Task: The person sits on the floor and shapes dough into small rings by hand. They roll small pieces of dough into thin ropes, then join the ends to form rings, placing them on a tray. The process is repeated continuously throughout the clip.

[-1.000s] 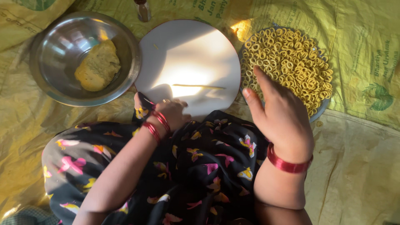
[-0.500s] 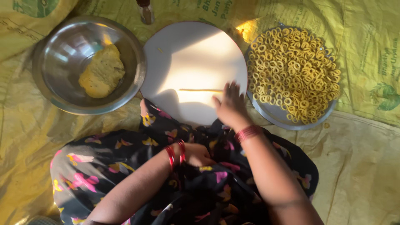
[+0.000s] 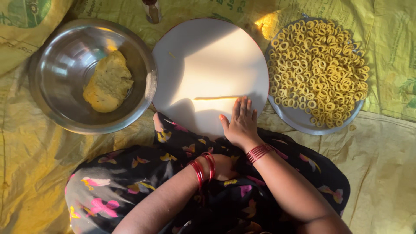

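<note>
A thin yellow dough strand (image 3: 214,98) lies across a round white board (image 3: 203,56). My right hand (image 3: 241,123) lies flat on the board's near edge, fingers together, its fingertips touching the strand's right end. My left hand (image 3: 222,167) rests in my lap on the dark flowered cloth, mostly hidden behind red bangles, and I cannot see whether it holds anything. At the left, a steel bowl (image 3: 56,104) holds a lump of yellow dough (image 3: 108,82). A steel plate (image 3: 299,123) at the right is piled with several small dough rings (image 3: 316,69).
Everything sits on yellow woven sacking (image 3: 390,143) spread on the floor. A small metal object (image 3: 151,11) stands beyond the board's far edge. My flowered dark garment (image 3: 130,186) fills the lower middle.
My right hand came from the ring plate to the board and now lies flat on the strand's right end. My left hand drew back from the board's edge into my lap.
</note>
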